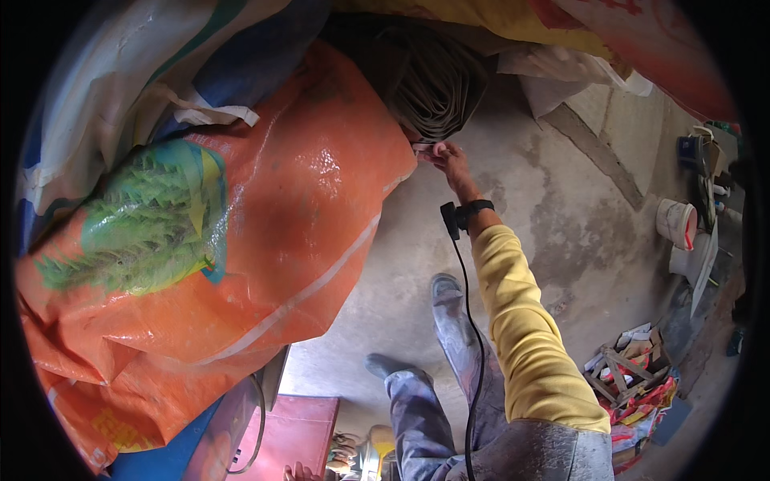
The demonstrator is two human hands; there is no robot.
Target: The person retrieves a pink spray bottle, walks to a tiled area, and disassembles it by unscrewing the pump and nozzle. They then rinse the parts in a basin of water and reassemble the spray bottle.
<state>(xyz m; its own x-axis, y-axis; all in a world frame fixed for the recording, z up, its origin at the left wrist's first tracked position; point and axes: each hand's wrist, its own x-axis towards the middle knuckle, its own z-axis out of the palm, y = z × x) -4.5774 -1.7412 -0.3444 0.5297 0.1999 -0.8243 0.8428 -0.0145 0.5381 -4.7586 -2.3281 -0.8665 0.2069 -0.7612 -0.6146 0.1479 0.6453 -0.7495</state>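
One large orange sack (309, 208) fills the left and middle of your view, its glossy surface bulging and creased, one corner pointing right. The skin appears to be thin woven plastic: flexible, tough and probably slippery. Contents are hidden, so weight cannot be certified; judging by bulk, you should treat it as heavy. A gathered fold or the right-hand corner should give you better purchase than the taut, shiny face.

Second in size, a dark folded bundle (437, 88) sits beside the sack's upper right edge, near that corner, its layers in loose pleats. You can expect it to be pliable and prone to fanning out; the sound hold is across all layers, not by a single edge.

Smaller again, your right hand (447, 158) is at the sack's corner, fingers bent; whether they grip anything cannot be told. Least visible is your left hand (302, 473), only fingers showing at the lower edge; its state cannot be determined.
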